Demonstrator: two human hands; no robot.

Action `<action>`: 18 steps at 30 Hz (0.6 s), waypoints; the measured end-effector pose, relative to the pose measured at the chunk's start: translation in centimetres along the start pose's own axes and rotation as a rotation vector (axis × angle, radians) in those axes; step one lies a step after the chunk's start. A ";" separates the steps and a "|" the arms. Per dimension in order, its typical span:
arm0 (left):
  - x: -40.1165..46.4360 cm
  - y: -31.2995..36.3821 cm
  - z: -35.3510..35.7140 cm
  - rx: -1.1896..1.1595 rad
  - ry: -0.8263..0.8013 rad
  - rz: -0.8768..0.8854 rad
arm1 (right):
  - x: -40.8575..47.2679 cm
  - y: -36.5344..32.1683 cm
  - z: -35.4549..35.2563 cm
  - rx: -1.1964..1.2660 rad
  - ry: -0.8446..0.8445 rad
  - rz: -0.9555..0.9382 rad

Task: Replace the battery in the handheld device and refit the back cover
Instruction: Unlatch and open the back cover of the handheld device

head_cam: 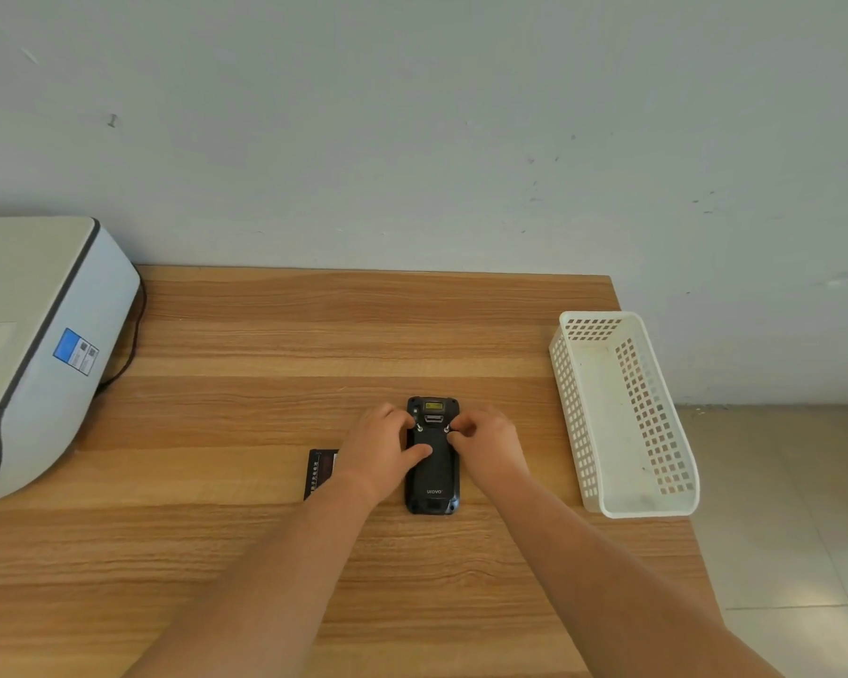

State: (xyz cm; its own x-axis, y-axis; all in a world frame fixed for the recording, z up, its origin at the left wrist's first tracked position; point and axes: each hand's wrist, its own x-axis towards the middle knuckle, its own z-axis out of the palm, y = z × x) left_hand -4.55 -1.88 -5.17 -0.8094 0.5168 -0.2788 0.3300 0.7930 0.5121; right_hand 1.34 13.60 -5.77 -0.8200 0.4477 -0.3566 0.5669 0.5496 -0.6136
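Note:
A black handheld device (432, 477) lies face down on the wooden table (265, 335), its back cover on and a small yellow-green window at its far end. My left hand (380, 450) rests on its left side, thumb across the cover and a fingertip at the left metal latch. My right hand (485, 445) is at the right side, thumb and finger pinching the right latch. A black battery (320, 469) lies flat just left of my left wrist, partly hidden by it.
A white perforated plastic basket (622, 418) stands at the table's right edge, with nothing visible in it. A grey-white printer (35, 345) with a black cable occupies the left. A wall runs along the table's far edge; tiled floor shows at the right.

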 end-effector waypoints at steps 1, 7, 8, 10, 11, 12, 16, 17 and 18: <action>0.1 0.1 0.1 -0.010 0.001 -0.016 | 0.0 0.0 0.1 0.013 0.005 0.009; 0.4 0.2 0.5 -0.053 0.000 -0.066 | -0.1 -0.2 0.7 0.109 0.039 0.099; 0.4 0.2 0.5 -0.064 0.003 -0.071 | -0.2 -0.2 0.7 0.132 0.046 0.116; 0.4 0.3 0.7 -0.087 0.010 -0.078 | -0.2 -0.3 0.9 0.176 0.055 0.150; 0.4 0.4 0.7 -0.091 0.015 -0.080 | -0.2 -0.4 1.0 0.196 0.061 0.166; 0.3 0.4 0.7 -0.090 0.018 -0.082 | -0.2 -0.4 1.1 0.217 0.068 0.184; 0.3 0.3 0.9 -0.094 0.021 -0.091 | -0.2 -0.5 1.3 0.265 0.090 0.229; 0.3 0.3 0.9 -0.097 0.019 -0.093 | -0.2 -0.5 1.3 0.274 0.092 0.235; 0.3 0.3 0.9 -0.100 0.016 -0.096 | -0.2 -0.5 1.3 0.285 0.093 0.241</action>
State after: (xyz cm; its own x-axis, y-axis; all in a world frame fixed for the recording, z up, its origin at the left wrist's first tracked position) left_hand -4.27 -1.17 -5.84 -0.8427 0.4345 -0.3178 0.2016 0.8022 0.5621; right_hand 1.16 12.32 -6.32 -0.6480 0.6092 -0.4572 0.6871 0.2085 -0.6960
